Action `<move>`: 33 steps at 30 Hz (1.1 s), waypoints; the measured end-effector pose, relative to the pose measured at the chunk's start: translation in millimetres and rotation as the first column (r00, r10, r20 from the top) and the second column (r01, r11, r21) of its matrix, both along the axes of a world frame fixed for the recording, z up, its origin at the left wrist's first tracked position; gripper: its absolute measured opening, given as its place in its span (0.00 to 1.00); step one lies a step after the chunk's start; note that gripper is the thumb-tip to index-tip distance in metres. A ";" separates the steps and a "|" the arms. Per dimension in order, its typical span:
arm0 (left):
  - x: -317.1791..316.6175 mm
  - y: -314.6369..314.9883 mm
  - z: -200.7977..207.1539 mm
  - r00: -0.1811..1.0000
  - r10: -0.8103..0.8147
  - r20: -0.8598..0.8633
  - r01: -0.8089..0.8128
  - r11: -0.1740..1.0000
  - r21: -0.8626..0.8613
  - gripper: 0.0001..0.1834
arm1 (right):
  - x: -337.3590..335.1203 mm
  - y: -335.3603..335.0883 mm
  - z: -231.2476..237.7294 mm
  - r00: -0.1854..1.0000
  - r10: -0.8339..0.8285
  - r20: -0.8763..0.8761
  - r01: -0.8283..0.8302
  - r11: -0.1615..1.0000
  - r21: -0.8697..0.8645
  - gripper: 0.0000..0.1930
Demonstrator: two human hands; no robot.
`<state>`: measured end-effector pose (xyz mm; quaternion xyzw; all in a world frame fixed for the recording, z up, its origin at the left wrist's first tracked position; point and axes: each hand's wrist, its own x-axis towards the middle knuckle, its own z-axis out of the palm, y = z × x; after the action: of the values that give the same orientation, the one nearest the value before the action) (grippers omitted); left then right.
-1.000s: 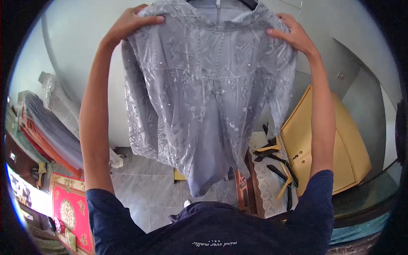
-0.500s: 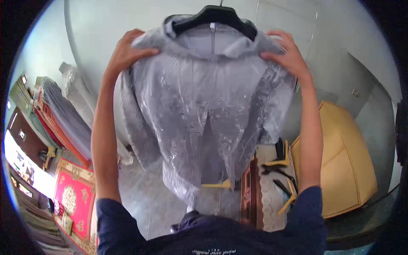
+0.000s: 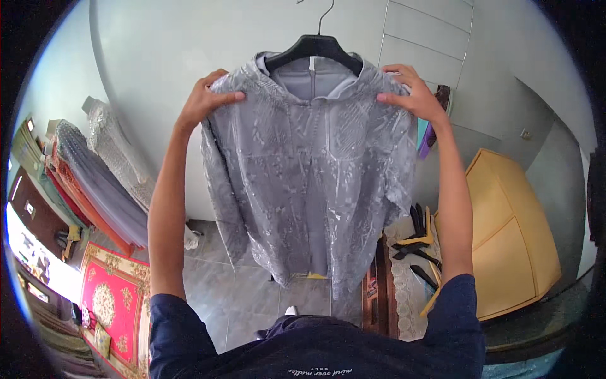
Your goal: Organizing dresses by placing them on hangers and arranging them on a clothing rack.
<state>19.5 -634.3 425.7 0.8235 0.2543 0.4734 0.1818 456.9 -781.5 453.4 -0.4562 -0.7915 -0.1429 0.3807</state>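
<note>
A shiny grey patterned blouse (image 3: 297,170) hangs in front of me on a black hanger (image 3: 319,49) with a thin metal hook. Its collar circles the hanger's middle, and a zip shows inside the back of the neck. My left hand (image 3: 211,100) grips the left shoulder, thumb on the front and fingers behind the cloth. On the opposite shoulder my right hand (image 3: 413,95) holds the fabric the same way. Both sleeves droop at the sides, and the front panels part low down.
Several gowns (image 3: 101,183) stand in a row at left, beside a red patterned rug (image 3: 113,303). To the right, black and yellow hangers (image 3: 420,243) lie on a lace-covered surface (image 3: 404,297), near a large yellow upholstered piece (image 3: 511,240). A wire rack (image 3: 429,44) is on the wall.
The blouse and hanger have dropped lower in view, and the hook now shows. Both hands have come slightly closer together and lower, still gripping the shoulders. The cloth has stopped blurring.
</note>
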 end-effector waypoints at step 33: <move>54.2 -11.9 -59.9 0.976 -0.174 0.131 0.196 0.964 -0.182 0.25 | -67.6 7.5 -28.5 0.981 -0.112 0.156 0.078 0.975 0.206 0.20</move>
<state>73.7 -646.2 365.8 0.7938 0.2101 0.4734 0.3188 389.3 -774.1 424.9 -0.4399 -0.7795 -0.2769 0.3495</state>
